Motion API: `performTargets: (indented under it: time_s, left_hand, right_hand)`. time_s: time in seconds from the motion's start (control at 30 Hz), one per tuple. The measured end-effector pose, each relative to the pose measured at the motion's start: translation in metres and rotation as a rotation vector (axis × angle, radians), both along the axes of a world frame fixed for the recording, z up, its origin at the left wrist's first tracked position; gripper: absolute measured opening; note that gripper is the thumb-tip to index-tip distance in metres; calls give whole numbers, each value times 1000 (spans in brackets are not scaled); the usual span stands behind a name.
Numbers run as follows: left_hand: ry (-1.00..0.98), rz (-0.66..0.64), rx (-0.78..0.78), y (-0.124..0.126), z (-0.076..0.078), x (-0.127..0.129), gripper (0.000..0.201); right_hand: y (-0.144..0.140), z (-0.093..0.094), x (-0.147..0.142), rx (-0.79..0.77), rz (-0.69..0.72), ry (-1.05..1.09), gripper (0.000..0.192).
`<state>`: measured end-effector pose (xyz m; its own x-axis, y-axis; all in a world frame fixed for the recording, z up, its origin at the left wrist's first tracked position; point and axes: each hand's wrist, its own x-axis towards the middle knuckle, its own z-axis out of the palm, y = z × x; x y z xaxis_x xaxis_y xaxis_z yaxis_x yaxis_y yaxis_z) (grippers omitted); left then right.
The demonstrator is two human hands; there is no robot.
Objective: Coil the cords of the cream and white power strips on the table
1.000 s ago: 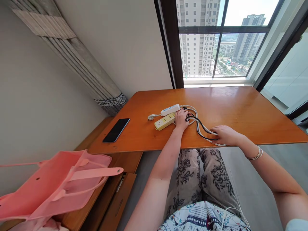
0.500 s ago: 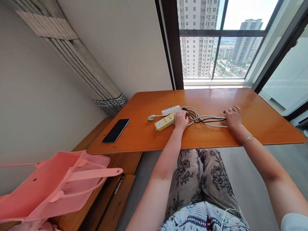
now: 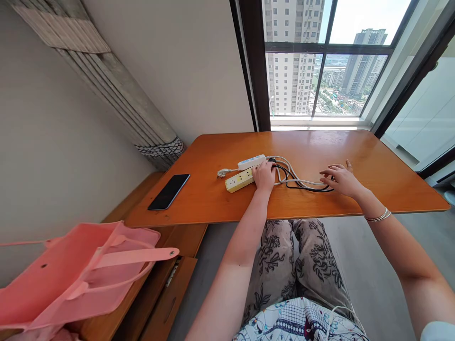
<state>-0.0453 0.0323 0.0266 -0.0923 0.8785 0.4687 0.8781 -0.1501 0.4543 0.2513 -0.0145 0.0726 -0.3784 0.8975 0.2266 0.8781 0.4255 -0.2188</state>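
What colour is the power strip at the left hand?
Pale yellow power strip; shows best in the head view.

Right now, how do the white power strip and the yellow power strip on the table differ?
Colour: the white power strip is white with bluish marks, while the yellow power strip is pale yellow with dark socket holes.
Place: the yellow one lies closer to the table's near edge; the white one lies behind it.
Visibility: the left hand hides the yellow one's right end; the white one shows almost whole.
Shared: both lie on the table, similarly slanted.
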Motion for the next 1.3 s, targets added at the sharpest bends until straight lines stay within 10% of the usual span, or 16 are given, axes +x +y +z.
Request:
performTargets:
  time_s: [0.23,0.43,0.57,0.83,1.1,1.3]
  left_hand:
    - [-162,145,184,-3,7,-7,21]
    - [-257,249,274,0,9,-14,17]
    - [-288,240,264,1,7,-15,18]
    - [-263,191,236,2,5,-12,26]
    - [-150,42,189,-8,13,-7,24]
    - [-135,-144,84,-21,65,-20,16]
  right_hand:
    - [6,-12,18,79,-103,-8,42]
    - [18,-1,49,-316,12,20,28]
    - [21,0,46,-392,-209,410,23]
    - [36,19,45,382,-455,1349,36]
    - [20,56,78,633,-489,843,36]
    - [19,50,111,-57,-530,484,40]
